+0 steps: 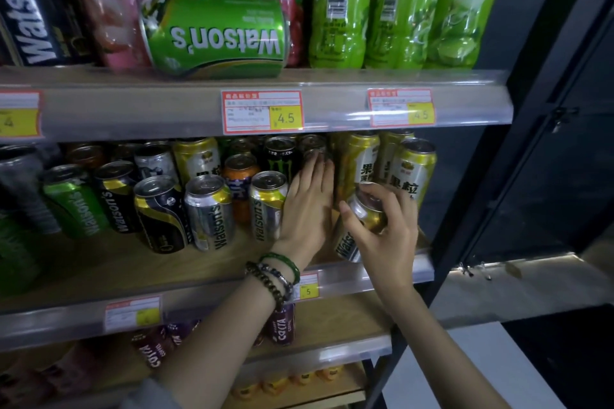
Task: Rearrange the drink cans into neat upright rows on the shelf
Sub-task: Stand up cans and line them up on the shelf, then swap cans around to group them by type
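Bottles [342, 3] cut off at top edge, price tag [262, 111] print unreadable, gold can [367, 214] partly hidden under right hand [387, 237]

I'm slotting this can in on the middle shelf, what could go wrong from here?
The gold can in your right hand is tilted near the middle shelf's front edge; a slip may drop it. Your left hand presses in beside the silver can; a hard push could topple it. The green can lies sideways at the upper shelf's lip and might roll off.
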A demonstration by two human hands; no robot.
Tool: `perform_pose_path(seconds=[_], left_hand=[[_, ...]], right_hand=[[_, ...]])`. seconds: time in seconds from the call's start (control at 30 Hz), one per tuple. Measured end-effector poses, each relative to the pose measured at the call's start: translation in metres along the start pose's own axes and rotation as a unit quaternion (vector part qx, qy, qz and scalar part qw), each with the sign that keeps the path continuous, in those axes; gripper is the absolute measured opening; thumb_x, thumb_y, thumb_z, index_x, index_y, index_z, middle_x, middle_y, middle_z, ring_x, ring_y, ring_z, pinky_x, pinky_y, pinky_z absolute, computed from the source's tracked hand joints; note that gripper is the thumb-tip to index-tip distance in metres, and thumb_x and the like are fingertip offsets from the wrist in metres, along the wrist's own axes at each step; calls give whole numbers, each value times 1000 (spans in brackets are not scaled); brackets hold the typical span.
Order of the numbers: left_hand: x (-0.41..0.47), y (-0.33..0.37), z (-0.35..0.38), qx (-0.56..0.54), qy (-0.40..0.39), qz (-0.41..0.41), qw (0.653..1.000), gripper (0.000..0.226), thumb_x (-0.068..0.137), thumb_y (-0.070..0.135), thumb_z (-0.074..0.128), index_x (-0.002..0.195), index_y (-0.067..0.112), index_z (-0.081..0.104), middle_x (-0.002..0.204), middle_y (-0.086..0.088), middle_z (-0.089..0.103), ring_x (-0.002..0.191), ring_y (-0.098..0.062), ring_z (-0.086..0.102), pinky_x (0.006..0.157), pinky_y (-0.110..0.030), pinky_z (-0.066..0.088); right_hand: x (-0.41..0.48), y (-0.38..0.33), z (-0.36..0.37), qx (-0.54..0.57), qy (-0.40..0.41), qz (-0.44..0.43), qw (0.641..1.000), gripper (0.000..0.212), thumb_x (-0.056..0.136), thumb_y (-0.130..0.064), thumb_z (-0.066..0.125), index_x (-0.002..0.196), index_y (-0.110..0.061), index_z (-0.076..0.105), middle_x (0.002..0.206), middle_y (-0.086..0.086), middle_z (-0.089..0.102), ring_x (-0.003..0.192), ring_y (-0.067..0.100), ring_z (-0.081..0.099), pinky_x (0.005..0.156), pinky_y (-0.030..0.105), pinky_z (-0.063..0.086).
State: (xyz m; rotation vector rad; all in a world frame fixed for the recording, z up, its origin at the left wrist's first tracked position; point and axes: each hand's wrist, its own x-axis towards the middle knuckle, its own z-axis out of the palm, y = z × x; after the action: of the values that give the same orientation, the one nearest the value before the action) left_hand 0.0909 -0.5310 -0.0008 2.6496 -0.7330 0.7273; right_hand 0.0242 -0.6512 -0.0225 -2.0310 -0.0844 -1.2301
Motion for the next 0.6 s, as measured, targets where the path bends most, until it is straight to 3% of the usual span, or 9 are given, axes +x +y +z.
perform_pose_path(seconds=[0.07, 0.13, 0.2, 0.27, 0.37, 0.5, 0.53, 0.6], left_hand=[[3, 2, 8, -5, 15, -12, 1000, 65, 91, 29, 29, 147, -1, 36, 153, -19, 38, 147, -32, 27, 117, -42, 27], [6, 3, 15, 1, 48, -12, 999, 58, 87, 20, 48, 140, -2, 45, 142, -20, 49, 139, -35, 37, 112, -43, 36], [7, 5, 16, 20, 71, -15, 997, 63, 76, 7, 69, 135, 0, 49, 133, -19, 52, 131, -33, 40, 109, -41, 40], [6, 8, 14, 26, 78, -16, 996, 69, 65, -4, 78, 129, 2, 52, 129, -18, 53, 126, -33, 43, 108, -39, 41], [2, 8, 13, 19, 89, -8, 996, 64, 62, -8, 76, 121, 3, 54, 133, -20, 49, 131, -37, 42, 110, -41, 38], [-3, 6, 20, -65, 39, 26, 997, 52, 82, 5, 68, 129, 7, 47, 151, -19, 36, 149, -36, 17, 120, -44, 24], [-5, 7, 19, -98, 19, 28, 995, 49, 85, 6, 66, 130, 6, 47, 151, -17, 35, 149, -34, 16, 121, -42, 23], [-6, 10, 15, -159, 24, 15, 987, 42, 85, 7, 66, 123, 5, 47, 144, -16, 39, 141, -34, 33, 112, -36, 34]], right_hand=[[3, 2, -3, 3, 6, 6, 1000, 38, 87, -45, 69, 110, -15, 69, 108, 2, 61, 105, 20, 55, 88, 43, 49], [5, 4, -6, 1, 7, 10, 1000, 38, 86, -45, 69, 111, -16, 69, 108, 2, 61, 106, 17, 53, 89, 39, 48], [6, 8, -8, -3, 6, 9, 1000, 37, 86, -44, 70, 111, -16, 69, 109, 3, 62, 106, 18, 52, 89, 35, 47], [6, 12, -10, -5, 8, 8, 1000, 38, 86, -43, 71, 112, -16, 69, 110, 3, 63, 106, 20, 53, 90, 31, 46], [6, 16, -11, -3, 3, 6, 1000, 38, 86, -43, 71, 112, -15, 68, 110, 3, 63, 105, 22, 54, 90, 25, 43], [7, 19, -13, -6, -9, 4, 1000, 41, 86, -44, 69, 113, -14, 69, 112, 6, 63, 106, 23, 54, 91, 19, 40], [7, 19, -14, -5, -10, 3, 1000, 41, 86, -45, 69, 113, -14, 69, 112, 6, 63, 106, 23, 54, 91, 17, 39], [7, 20, -16, -3, -9, -5, 1000, 39, 86, -44, 69, 113, -16, 68, 111, 5, 63, 105, 23, 54, 90, 17, 39]])
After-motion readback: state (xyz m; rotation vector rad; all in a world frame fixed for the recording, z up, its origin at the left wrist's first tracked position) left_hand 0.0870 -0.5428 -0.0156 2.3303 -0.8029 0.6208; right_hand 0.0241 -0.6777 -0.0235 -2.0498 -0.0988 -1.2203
